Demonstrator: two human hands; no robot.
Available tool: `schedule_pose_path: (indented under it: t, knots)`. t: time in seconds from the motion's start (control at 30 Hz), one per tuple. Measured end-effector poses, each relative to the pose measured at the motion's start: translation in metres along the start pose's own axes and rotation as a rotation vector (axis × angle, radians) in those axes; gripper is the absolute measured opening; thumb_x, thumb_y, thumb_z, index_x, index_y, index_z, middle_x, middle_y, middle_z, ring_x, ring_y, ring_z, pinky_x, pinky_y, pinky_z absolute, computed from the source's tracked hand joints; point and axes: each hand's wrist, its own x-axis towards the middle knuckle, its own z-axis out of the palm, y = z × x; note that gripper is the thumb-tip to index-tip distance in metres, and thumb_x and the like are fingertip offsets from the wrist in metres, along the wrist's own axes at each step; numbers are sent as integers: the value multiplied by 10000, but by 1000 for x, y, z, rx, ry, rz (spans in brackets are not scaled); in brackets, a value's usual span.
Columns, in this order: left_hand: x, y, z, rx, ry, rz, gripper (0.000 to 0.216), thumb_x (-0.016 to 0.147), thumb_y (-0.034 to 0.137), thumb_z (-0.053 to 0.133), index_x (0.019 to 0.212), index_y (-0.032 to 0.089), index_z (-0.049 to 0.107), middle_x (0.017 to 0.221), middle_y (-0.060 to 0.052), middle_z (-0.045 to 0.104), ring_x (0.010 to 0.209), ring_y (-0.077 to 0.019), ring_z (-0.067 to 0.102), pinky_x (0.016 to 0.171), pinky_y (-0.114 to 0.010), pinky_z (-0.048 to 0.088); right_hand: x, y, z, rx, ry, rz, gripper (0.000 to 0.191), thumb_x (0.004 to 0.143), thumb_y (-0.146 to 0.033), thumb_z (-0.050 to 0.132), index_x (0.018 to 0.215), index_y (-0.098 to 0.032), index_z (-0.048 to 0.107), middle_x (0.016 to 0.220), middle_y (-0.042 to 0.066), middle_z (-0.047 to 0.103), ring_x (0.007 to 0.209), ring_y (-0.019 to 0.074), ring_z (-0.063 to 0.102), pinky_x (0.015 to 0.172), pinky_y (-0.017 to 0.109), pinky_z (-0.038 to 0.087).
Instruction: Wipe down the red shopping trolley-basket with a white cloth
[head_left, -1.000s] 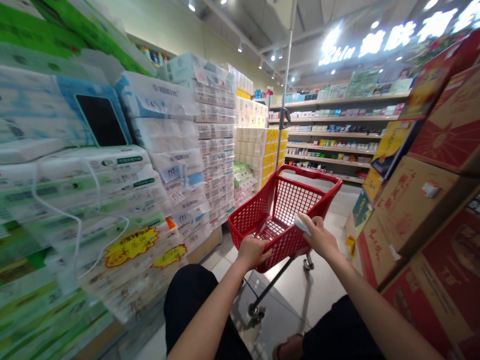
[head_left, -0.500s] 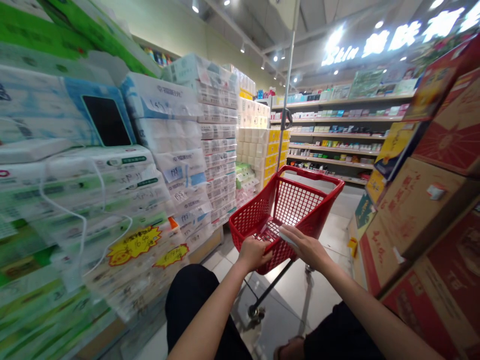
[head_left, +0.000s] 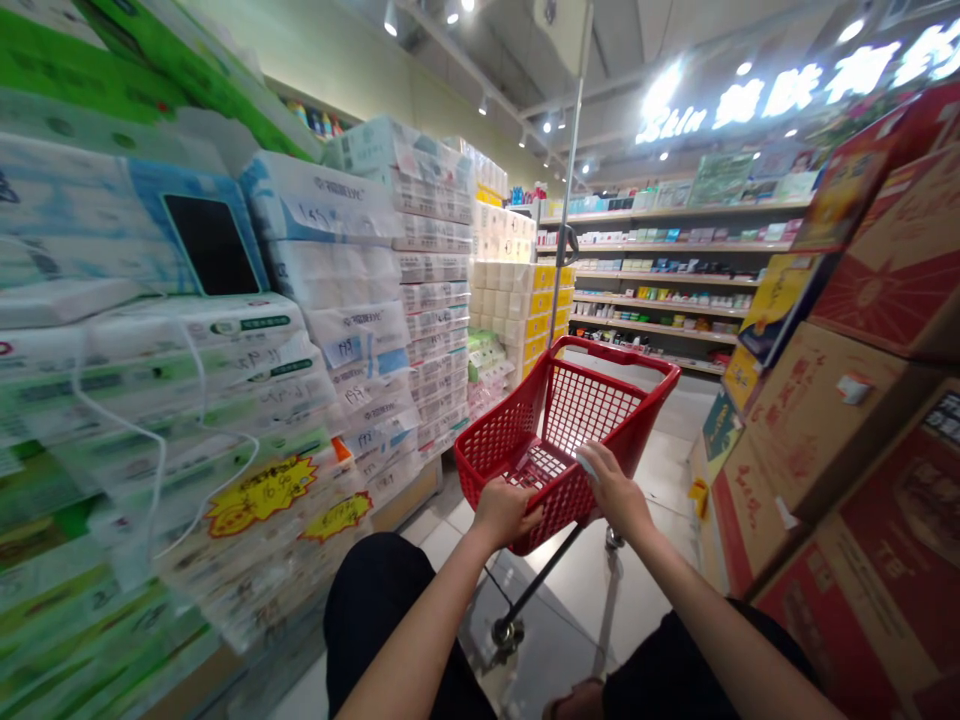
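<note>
In front of me a red plastic shopping basket (head_left: 487,447) with latticed sides sits on a wheeled metal frame. My left hand (head_left: 504,514) is wrapped around its near rim. At the near right corner, my right hand (head_left: 613,492) curls over the rim with a thin white cloth (head_left: 588,457) under its fingers, pressed to the basket; its exact kind is hard to make out. A printed reddish item (head_left: 529,462) seems to lie inside on the basket floor, partly seen through glare.
Stacked tissue packs (head_left: 367,350) rise at my left, with a dark-screened phone (head_left: 211,244) leaning on them and a white cable. Cardboard cartons (head_left: 817,410) line the right. A metal pole (head_left: 570,180) stands behind the basket; shelves (head_left: 667,250) of small goods lie beyond.
My right hand has slid rightward along the basket's rim with the white cloth, its fingers now bent more over the corner. My left hand keeps its hold on the near rim.
</note>
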Motion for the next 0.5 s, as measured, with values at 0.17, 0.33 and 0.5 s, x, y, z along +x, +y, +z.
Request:
schedule_pose_path:
  t: [0.17,0.33,0.5]
  knots:
    - [-1,-3,0,10,-16,2,272,881,452,525,904,234,687,753,-42,720,707,-204,667,751,-327,412,-37,-54,15,103,-27,-158,601,943,-205,379,1501,-401,271,1559,27,330,1081,170,640,755,279,589]
    - [-1,-2,-1,14,-19,4,286,888,455,518,946,236,692,757,-42,719,709,-204,668,753,-324,416,-33,-37,8,0,-102,-255,624,936,-179,384,1491,-443,275,1562,1,331,972,159,680,695,261,587]
    - [2,2,0,16,-16,1,327,906,483,475,896,244,698,740,-40,710,698,-202,659,733,-316,414,-1,16,-3,-76,-114,-87,556,964,-256,389,1466,-477,292,1563,-23,323,874,151,699,602,261,577]
